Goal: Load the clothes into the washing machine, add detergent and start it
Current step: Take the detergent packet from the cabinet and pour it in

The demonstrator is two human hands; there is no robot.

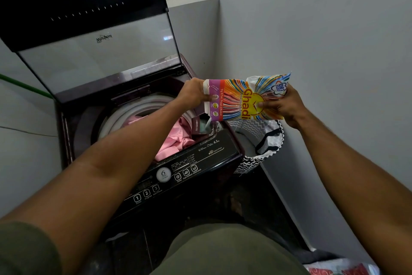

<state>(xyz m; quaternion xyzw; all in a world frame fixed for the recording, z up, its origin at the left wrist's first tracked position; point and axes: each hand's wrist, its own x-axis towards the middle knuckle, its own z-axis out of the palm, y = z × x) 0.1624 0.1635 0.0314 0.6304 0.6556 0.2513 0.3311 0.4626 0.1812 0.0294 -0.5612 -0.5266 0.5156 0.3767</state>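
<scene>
A top-loading washing machine point(66, 132) stands with its glass lid point(98, 52) raised. Pink clothes point(176, 139) lie in its drum. Both hands hold a colourful Ghadi detergent packet point(243, 98) sideways above the machine's right side. My left hand point(194, 92) grips the packet's torn end, which hangs over the open detergent drawer point(200, 124). My right hand point(282, 105) pinches the other end, thumb on the front.
The black control panel point(178, 174) with numbered buttons faces me. A black-and-white patterned laundry basket point(260, 141) sits between the machine and the right wall. A window is behind the lid. Another printed bag point(341, 269) lies at the bottom right.
</scene>
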